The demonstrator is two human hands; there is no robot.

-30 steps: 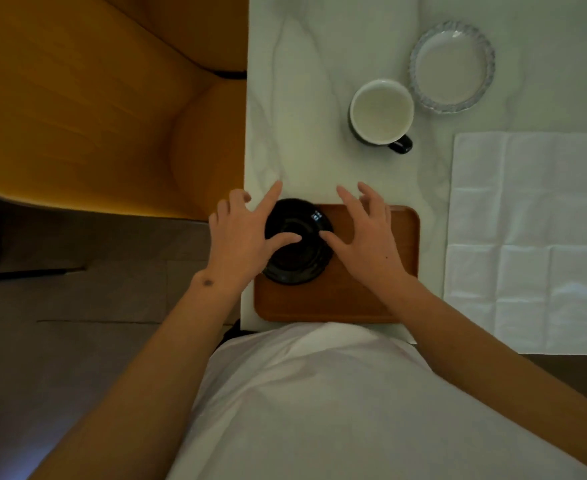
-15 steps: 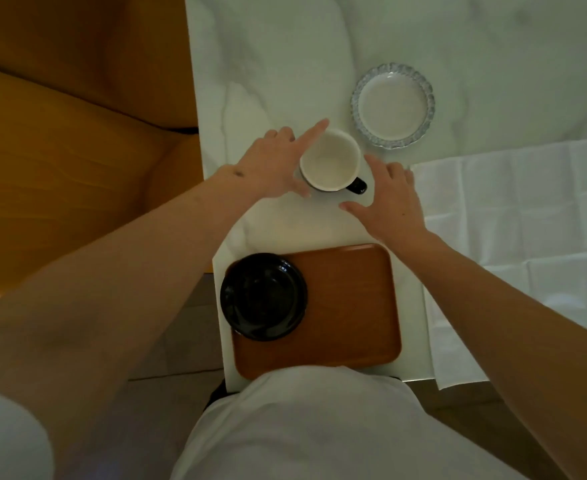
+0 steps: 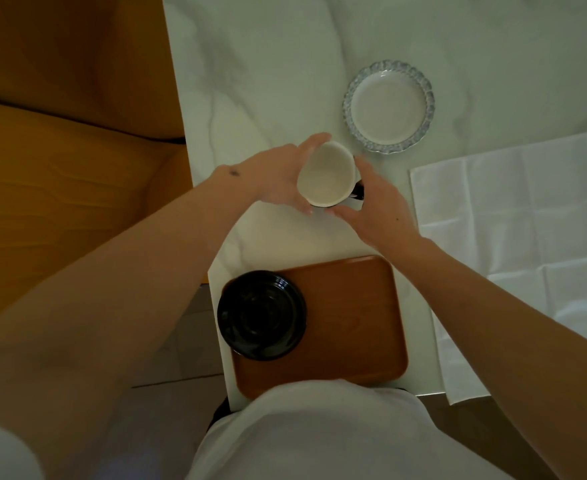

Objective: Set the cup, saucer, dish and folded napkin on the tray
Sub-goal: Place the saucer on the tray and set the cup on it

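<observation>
A cup (image 3: pixel 326 174), white inside with a dark handle, is between my two hands above the marble table. My left hand (image 3: pixel 278 174) curls round its left side and my right hand (image 3: pixel 375 199) curls round its right side, by the handle. A black saucer (image 3: pixel 261 315) lies on the left end of the wooden tray (image 3: pixel 351 323) at the near table edge. A glass dish (image 3: pixel 389 107) with a scalloped rim sits beyond the cup. A white napkin (image 3: pixel 527 230) lies spread out flat at the right.
The marble table (image 3: pixel 268 81) ends on the left beside an orange wooden seat (image 3: pixel 70 161). My white shirt covers the tray's near edge. The napkin hangs over the near table edge at the right.
Both hands left the saucer on the tray, reached to the cup and closed round it. The cup now sits a little nearer the tray than half a second ago.
</observation>
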